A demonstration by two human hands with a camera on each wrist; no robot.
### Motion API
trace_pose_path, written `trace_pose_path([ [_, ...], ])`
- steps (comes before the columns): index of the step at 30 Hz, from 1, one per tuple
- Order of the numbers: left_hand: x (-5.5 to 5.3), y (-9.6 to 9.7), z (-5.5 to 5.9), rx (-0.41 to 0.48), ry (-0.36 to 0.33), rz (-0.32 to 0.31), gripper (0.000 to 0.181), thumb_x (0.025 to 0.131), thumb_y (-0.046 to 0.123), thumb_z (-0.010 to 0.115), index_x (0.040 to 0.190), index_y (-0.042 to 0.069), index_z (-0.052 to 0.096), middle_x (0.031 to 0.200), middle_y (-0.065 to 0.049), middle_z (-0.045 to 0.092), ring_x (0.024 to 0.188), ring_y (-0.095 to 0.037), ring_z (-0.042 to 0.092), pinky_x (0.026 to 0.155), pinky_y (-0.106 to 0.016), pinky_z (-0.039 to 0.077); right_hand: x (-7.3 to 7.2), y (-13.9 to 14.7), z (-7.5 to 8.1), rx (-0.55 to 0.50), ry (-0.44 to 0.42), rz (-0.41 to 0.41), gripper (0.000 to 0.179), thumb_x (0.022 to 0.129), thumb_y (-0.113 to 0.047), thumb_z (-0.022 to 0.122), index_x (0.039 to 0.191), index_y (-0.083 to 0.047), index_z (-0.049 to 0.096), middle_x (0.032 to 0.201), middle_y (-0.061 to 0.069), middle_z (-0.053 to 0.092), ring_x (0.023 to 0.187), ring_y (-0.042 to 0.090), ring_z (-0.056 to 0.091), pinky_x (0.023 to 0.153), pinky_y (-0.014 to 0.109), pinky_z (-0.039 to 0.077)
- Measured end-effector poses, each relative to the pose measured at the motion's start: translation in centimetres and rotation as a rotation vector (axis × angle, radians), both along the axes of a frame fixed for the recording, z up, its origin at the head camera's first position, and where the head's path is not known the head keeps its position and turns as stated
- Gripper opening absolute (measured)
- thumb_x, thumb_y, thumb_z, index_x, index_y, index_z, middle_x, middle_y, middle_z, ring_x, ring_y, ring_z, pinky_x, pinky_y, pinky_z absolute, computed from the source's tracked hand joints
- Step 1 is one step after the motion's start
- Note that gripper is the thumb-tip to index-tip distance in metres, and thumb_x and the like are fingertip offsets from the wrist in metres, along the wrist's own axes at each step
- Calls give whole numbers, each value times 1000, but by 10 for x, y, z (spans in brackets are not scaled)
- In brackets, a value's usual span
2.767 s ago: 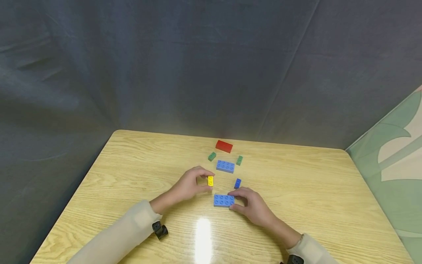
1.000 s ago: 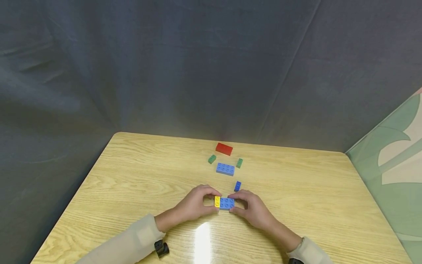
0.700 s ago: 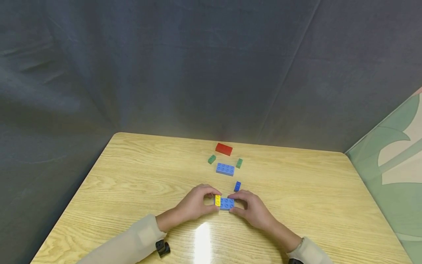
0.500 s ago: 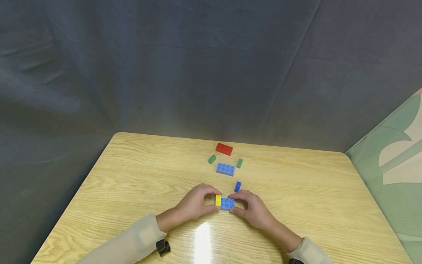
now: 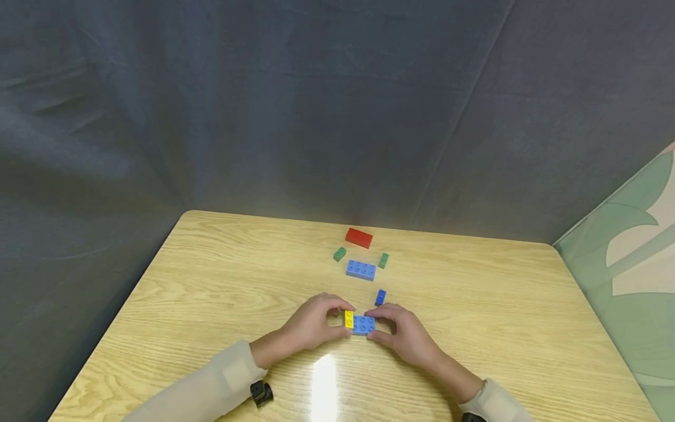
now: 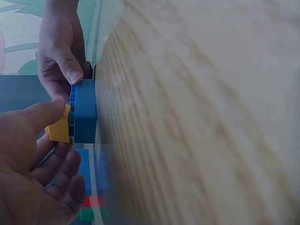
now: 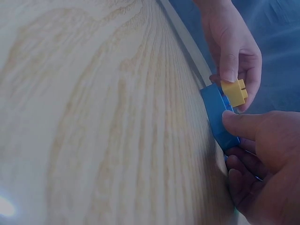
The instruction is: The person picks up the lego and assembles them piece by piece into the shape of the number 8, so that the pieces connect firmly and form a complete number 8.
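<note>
Between thumb and fingers my left hand [image 5: 313,324] pinches a small yellow toy brick [image 5: 348,319] with two studs. That brick is at the left end of a light-blue eight-stud brick [image 5: 364,324], over its studs; in the left wrist view the yellow brick [image 6: 59,125] looks slightly tilted against the studs. My right hand [image 5: 403,331] grips the right end of the light-blue brick, thumb on the near side and fingers on the far side. The right wrist view shows the blue brick [image 7: 219,116] on the wooden table. Its left-end studs are hidden under the yellow brick.
Just beyond my right fingers lies a small dark-blue brick [image 5: 380,297]. Farther back are another light-blue brick [image 5: 361,270], two small green bricks [image 5: 340,254] and a red brick [image 5: 359,238]. A dark curtain [image 5: 337,117] hangs behind the table [image 5: 237,252].
My left hand has brought the yellow brick toward me and to the right, onto the left end of the light-blue brick. My right hand has kept its hold; lately hardly anything moves.
</note>
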State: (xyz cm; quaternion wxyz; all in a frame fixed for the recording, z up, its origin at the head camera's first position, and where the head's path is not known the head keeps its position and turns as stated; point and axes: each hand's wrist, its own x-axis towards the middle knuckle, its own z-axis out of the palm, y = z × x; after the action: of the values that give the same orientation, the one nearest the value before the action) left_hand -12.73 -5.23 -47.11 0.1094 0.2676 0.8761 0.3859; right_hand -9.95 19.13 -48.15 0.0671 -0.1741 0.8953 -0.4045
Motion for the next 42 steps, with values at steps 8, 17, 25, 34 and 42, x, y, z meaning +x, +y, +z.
trace_pose_path([
  [8, -2, -1, 1, 12, -13, -5, 38, 84, 26, 86, 119, 16, 73, 111, 6, 69, 95, -10, 60, 85, -27, 52, 0, 0, 1, 5, 5, -3, 32, 87, -16, 82, 117, -16, 75, 112, -10, 70, 111, 18, 64, 99, 42, 52],
  [17, -9, -2, 3, 18, -39, -26, 36, 84, 24, 86, 116, 13, 75, 109, 6, 70, 96, -10, 61, 86, -27, 52, -1, 0, 2, 14, 8, -3, 32, 87, -17, 82, 117, -17, 75, 112, -10, 70, 112, 18, 63, 100, 44, 51],
  [25, -17, 3, 6, 28, -67, -65, 35, 80, 17, 89, 112, 10, 76, 103, 7, 70, 93, -8, 61, 84, -24, 52, -1, 2, 5, 10, 20, -12, 32, 85, -12, 83, 116, -14, 75, 110, -8, 70, 111, 19, 64, 99, 42, 52],
  [34, -13, 6, 4, 48, -55, -61, 32, 79, 11, 89, 107, 8, 74, 92, 7, 65, 86, -9, 59, 79, -23, 52, -1, 2, 6, 11, 11, -14, 33, 85, -12, 83, 116, -13, 75, 110, -8, 70, 110, 19, 64, 99, 41, 53],
  [42, -11, 0, -3, 90, -88, -79, 33, 80, 8, 87, 109, 8, 71, 93, 5, 65, 84, -9, 61, 71, -22, 52, 1, -1, 3, 2, 6, -5, 33, 85, -13, 83, 117, -13, 75, 111, -7, 70, 110, 19, 64, 99, 41, 52],
])
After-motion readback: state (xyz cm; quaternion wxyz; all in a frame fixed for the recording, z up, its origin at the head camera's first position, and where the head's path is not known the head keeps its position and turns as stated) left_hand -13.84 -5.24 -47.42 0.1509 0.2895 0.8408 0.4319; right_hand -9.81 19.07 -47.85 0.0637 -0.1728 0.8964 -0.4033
